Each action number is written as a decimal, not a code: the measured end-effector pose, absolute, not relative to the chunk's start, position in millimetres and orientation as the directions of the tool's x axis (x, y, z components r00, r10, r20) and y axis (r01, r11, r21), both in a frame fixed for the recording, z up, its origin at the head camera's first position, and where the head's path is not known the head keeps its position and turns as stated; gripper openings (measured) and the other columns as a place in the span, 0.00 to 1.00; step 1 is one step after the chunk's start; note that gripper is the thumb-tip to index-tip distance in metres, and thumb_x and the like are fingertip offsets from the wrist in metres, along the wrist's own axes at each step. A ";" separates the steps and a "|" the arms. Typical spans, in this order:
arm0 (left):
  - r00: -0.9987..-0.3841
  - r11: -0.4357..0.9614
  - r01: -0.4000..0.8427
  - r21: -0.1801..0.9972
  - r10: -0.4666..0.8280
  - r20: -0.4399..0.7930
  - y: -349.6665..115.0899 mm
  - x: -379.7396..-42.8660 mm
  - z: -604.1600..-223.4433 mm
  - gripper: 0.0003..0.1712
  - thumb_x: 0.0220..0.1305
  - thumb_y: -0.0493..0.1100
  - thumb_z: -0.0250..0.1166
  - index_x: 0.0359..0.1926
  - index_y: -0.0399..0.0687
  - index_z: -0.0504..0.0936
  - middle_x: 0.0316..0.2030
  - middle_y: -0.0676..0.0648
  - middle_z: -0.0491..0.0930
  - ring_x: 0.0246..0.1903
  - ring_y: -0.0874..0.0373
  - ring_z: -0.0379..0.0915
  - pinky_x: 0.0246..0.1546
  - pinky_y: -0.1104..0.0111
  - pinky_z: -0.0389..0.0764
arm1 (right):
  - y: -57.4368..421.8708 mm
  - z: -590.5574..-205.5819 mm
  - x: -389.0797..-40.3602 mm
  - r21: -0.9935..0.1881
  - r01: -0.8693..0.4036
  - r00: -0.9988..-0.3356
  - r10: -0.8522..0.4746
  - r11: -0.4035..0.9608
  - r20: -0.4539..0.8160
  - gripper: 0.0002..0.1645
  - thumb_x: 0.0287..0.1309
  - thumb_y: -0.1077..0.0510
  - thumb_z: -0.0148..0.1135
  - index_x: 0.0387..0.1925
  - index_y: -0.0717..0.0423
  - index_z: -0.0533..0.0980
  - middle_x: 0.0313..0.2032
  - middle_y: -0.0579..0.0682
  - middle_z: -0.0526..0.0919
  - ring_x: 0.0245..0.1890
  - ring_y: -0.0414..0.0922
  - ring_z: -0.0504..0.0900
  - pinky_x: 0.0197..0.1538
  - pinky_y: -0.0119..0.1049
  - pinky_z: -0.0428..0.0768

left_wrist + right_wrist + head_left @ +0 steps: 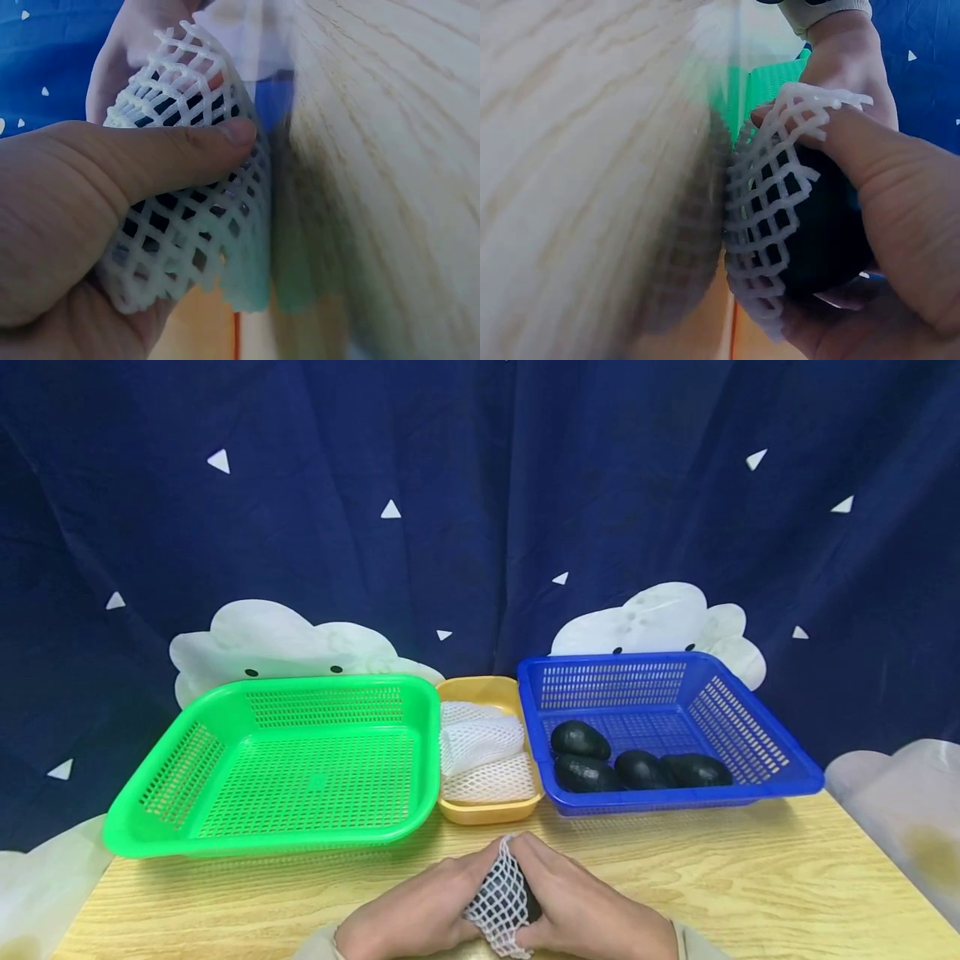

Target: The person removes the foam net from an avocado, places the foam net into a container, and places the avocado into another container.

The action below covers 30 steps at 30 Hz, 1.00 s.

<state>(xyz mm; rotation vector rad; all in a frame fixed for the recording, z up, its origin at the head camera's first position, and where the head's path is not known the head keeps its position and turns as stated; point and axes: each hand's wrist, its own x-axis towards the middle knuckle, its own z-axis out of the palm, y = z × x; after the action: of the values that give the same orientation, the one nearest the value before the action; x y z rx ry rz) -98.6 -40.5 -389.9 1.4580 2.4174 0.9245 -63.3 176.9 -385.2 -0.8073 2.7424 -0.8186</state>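
In the head view, a dark avocado (825,225) sits partly inside a white foam net sleeve (501,897), low over the table between both hands. My left hand (420,906) grips the netted side, its thumb lying across the mesh in the left wrist view. From the other side my right hand (588,906) holds the avocado's bare end, with its thumb at the net's edge. In the right wrist view the mesh covers one side of the avocado and the dark skin shows on the other.
Behind the hands stands a yellow tray (491,814) with several white foam nets (483,747). To its right, a blue basket (750,793) holds several dark avocados (581,739). A green basket (270,843) stands at left on the wooden table (750,877). A blue curtain (480,485) hangs behind.
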 end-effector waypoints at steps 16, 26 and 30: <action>-0.528 0.373 0.722 0.583 0.842 0.115 -41.9 -95.9 -393.3 0.38 0.59 0.38 0.65 0.67 0.61 0.59 0.53 0.62 0.77 0.49 0.74 0.75 0.50 0.78 0.79 | 181.1 -380.7 -64.4 -0.379 -0.594 -0.781 -0.622 0.710 0.058 0.33 0.39 0.44 0.72 0.49 0.39 0.68 0.39 0.32 0.74 0.36 0.27 0.72 0.39 0.22 0.77; -0.514 0.355 0.745 0.564 0.845 0.147 -40.0 -96.6 -394.8 0.32 0.61 0.37 0.62 0.63 0.62 0.63 0.52 0.64 0.76 0.48 0.75 0.74 0.51 0.78 0.79 | 181.7 -380.9 -64.6 -0.316 -0.635 -0.751 -0.659 0.705 0.039 0.36 0.40 0.40 0.72 0.52 0.40 0.68 0.44 0.33 0.74 0.41 0.28 0.72 0.46 0.26 0.80; -0.517 0.351 0.734 0.581 0.844 0.142 -39.6 -96.3 -394.6 0.35 0.59 0.36 0.62 0.64 0.63 0.61 0.54 0.64 0.75 0.51 0.75 0.74 0.52 0.77 0.79 | 182.7 -380.7 -64.6 -0.323 -0.639 -0.743 -0.669 0.698 0.025 0.37 0.41 0.42 0.72 0.54 0.40 0.67 0.46 0.34 0.75 0.45 0.29 0.74 0.50 0.30 0.81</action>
<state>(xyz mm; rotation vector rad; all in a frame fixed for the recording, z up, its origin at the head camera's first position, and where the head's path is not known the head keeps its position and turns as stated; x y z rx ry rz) -96.3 -39.6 -394.6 1.4352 2.4274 0.8961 -64.6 182.7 -380.7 -1.0846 2.8072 -0.4804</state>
